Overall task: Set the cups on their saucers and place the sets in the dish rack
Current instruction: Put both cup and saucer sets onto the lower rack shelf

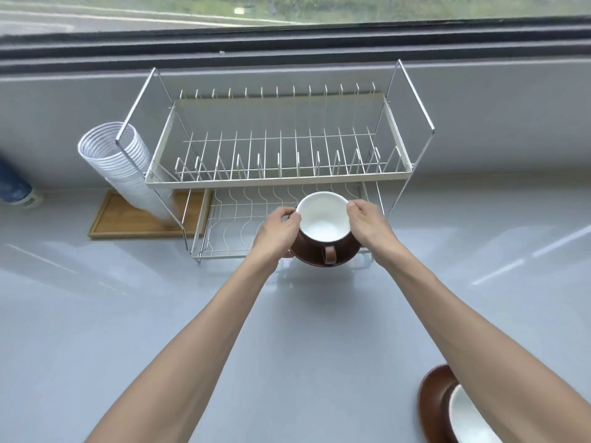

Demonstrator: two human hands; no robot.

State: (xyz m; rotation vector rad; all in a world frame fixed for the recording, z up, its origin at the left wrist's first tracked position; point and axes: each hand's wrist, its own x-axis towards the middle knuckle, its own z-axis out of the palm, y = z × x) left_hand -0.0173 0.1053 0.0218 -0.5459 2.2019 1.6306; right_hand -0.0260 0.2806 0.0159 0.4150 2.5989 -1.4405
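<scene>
A brown cup with a white inside (323, 219) sits on a brown saucer (315, 259), and I hold the set at the front edge of the lower tier of the white two-tier wire dish rack (278, 182). My left hand (281, 230) grips the set's left side and my right hand (367, 223) grips its right side. The cup's handle points toward me. At the bottom right, a second brown cup (470, 420) rests on its saucer (431, 401), partly hidden by my right forearm.
A leaning stack of white disposable cups (128, 167) stands on a wooden tray (128, 222) left of the rack. A blue-and-white container (16, 187) lies at the far left. The grey counter (160, 298) ends at a window sill behind the rack.
</scene>
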